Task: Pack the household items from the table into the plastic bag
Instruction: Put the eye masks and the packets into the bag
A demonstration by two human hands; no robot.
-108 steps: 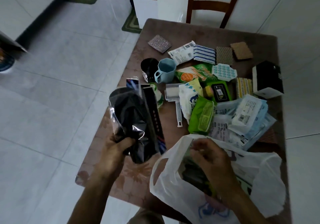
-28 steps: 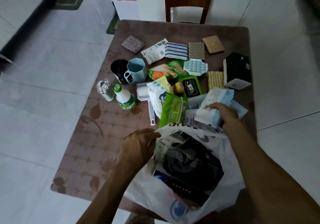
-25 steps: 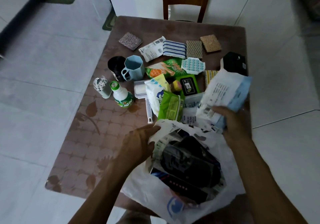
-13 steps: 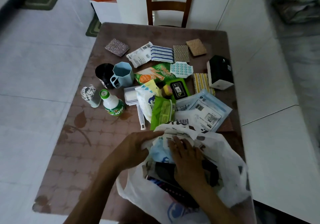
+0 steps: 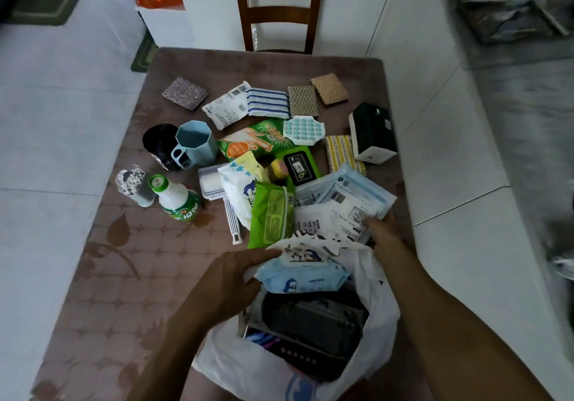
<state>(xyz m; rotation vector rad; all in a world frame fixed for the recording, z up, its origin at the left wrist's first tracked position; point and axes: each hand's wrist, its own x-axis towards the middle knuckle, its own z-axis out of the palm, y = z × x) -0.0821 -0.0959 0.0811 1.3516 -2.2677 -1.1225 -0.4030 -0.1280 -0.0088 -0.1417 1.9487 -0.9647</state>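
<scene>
A white plastic bag (image 5: pixel 380 295) lies open at the table's near edge. Inside it sit a light blue wipes pack (image 5: pixel 302 278) and a black packaged item (image 5: pixel 310 326). My left hand (image 5: pixel 230 282) grips the bag's left rim and holds it open. My right hand (image 5: pixel 383 233) rests on a flat white and blue packet (image 5: pixel 341 205) just beyond the bag; its fingertips touch the packet's near edge. A green wipes pack (image 5: pixel 271 214) lies to the left of that packet.
The brown table (image 5: pixel 124 261) holds a green-capped bottle (image 5: pixel 178 198), a cotton swab jar (image 5: pixel 133 185), a blue cup (image 5: pixel 194 144), a black cup (image 5: pixel 158 144), sponges, cloths and a black box (image 5: pixel 372 130). A wooden chair (image 5: pixel 278 9) stands behind.
My right hand carried the blue wipes pack into the bag, let it go, then came out to the white and blue packet. My left hand kept holding the bag's rim.
</scene>
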